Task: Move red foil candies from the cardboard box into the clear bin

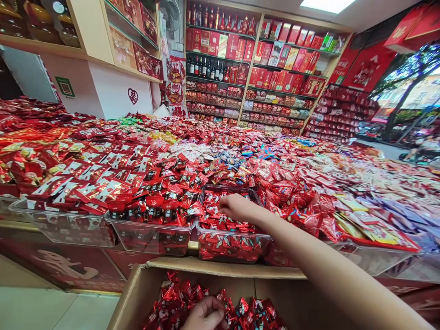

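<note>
My right hand [237, 207] reaches over a clear plastic bin [233, 233] of red-wrapped candies [220, 221]. Its fingers are curled down close to the candies, and whatever they may hold is hidden. Lower down, my left hand [208, 314] is inside an open cardboard box [227, 268], among shiny red foil-wrapped candies [182, 293]. Thumb and fingers are drawn together there; I cannot make out what is between them. The box stands right in front of the bin, with its far flap edge just below the bin's front wall.
Left of the bin stands another clear bin of red-and-black packets [154, 213], then one of red-and-white packets [92, 183]. To the right lie red bags [305, 211] and flat yellow packets [364, 217]. Candy heaps spread back toward shelves [245, 73] of bottles and boxes.
</note>
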The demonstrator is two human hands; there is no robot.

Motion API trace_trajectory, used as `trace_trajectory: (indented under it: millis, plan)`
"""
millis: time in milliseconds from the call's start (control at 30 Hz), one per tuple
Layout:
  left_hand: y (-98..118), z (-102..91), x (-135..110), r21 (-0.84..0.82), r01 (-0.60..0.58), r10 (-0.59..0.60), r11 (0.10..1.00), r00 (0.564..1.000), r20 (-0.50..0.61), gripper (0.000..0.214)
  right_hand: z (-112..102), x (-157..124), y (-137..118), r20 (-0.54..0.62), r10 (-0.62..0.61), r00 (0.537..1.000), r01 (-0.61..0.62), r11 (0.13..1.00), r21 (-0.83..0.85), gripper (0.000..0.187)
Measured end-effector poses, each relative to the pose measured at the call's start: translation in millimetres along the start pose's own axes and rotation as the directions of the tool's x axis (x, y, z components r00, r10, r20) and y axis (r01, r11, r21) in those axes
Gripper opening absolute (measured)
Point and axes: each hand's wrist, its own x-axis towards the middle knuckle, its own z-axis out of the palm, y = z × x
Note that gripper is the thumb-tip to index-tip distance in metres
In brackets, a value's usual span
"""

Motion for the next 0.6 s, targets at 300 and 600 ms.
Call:
trace_trajectory:
  millis: [300,600]
  plan:
    - [9,-0.1,-3,0.010,-0.040,0.040,0.999,0.999,-0.022,0.026,10,24,-20,0.075,0.127,0.989,-0.128,0.992,0.013,0.032]
    - [3,-0.7,-1,0.069,-0.079,0.079,0.994,0.997,0.008,0.021,14,30,-18,0.042,0.068,0.997,-0.068,0.998,-0.009,0.035]
